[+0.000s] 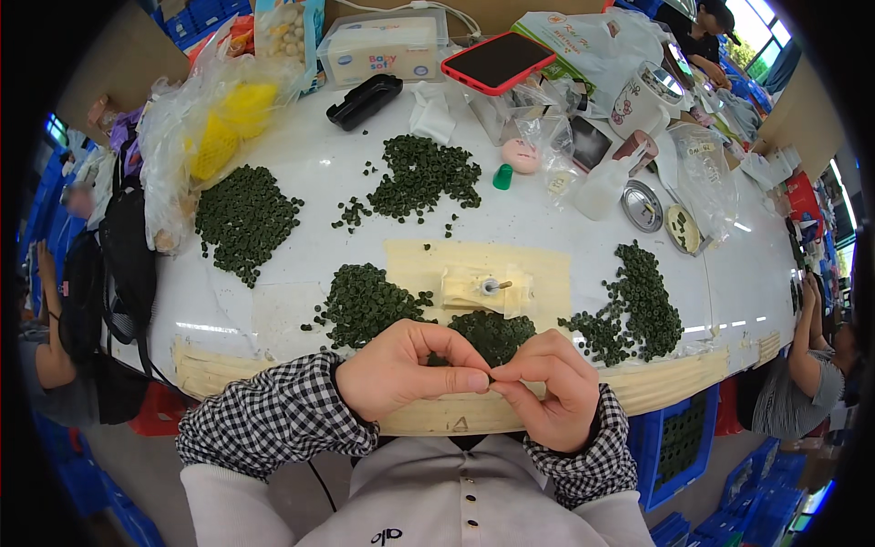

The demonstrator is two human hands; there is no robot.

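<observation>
My left hand (415,369) and my right hand (554,387) meet near the table's front edge. Thumb and forefinger of each are pinched together, tip to tip, on a small dark green part (492,379), mostly covered by the fingers. Just beyond them lies a heap of small dark green ring-like parts (497,335), partly hidden by my hands. A larger heap (366,305) sits to its left, and another (643,301) spreads on the right. Behind the nearest heap, a small fixture with a metal pin (493,286) is taped to the table.
More green heaps lie at the far left (244,221) and far middle (424,176). Along the back are a black case (365,102), a wipes box (383,50), a red-edged phone (499,62), a mug (638,105) and a round tin (643,206). Other people sit at both sides.
</observation>
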